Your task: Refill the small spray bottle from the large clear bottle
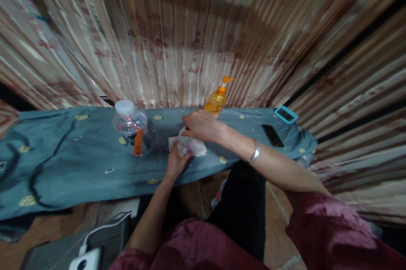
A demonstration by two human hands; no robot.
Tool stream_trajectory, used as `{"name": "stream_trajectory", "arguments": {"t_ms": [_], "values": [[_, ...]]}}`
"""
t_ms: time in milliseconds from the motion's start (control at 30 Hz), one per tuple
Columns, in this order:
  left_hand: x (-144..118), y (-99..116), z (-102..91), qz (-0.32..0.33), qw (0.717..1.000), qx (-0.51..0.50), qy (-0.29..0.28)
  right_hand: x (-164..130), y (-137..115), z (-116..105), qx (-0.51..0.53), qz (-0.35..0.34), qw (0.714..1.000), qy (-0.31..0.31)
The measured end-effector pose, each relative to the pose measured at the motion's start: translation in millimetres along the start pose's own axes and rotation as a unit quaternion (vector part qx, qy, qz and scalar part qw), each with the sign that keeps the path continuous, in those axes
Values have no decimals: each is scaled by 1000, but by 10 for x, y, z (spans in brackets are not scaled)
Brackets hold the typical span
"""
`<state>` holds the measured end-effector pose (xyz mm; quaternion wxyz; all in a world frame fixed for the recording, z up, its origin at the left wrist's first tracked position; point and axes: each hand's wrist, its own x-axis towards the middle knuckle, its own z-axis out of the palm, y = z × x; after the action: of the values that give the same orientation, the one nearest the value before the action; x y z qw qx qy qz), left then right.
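Note:
A small clear plastic cup point(184, 146) stands on a crumpled white tissue point(199, 148) near the middle of the cloth-covered table. My left hand point(177, 160) is closed around the lower side of this cup, thumb and fingers on either side. Over its rim is my right hand point(203, 125), back upward and fingers curled in a pinch. Something small and dark shows at those fingertips, too little to name. Just behind the right hand rises a pump bottle point(215, 102) of yellow liquid with an orange pump; the hand hides its base.
A large clear plastic jar point(135, 130) with a white lid stands to the left. At the right lie a dark phone point(272, 135) and a blue-framed device point(286, 114). Curtains point(177, 33) hang behind the table. A white power bank point(85, 259) with a cable sits low at left.

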<state>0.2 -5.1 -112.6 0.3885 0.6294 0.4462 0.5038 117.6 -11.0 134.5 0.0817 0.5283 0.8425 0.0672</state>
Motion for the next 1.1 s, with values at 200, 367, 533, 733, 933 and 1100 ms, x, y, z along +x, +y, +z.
{"name": "stream_trajectory", "arguments": {"t_ms": [200,367,533,733,933,1100], "values": [[-4,13,-7,-2,1000,-4,-16,-77,32,-41,21,17,1000,-13],[-4,17,-20,-10,1000,-5,-24,-8,17,-16,24,51,998,-19],[-6,31,-32,-16,999,4,-30,98,-34,3,36,70,997,-18],[-10,22,-24,-11,1000,3,-27,-41,160,144,187,118,975,18],[-3,18,-43,-28,999,18,-29,-303,247,972,358,225,903,81],[-9,33,-43,-29,999,25,-25,-267,-25,1667,351,285,886,104]]}}
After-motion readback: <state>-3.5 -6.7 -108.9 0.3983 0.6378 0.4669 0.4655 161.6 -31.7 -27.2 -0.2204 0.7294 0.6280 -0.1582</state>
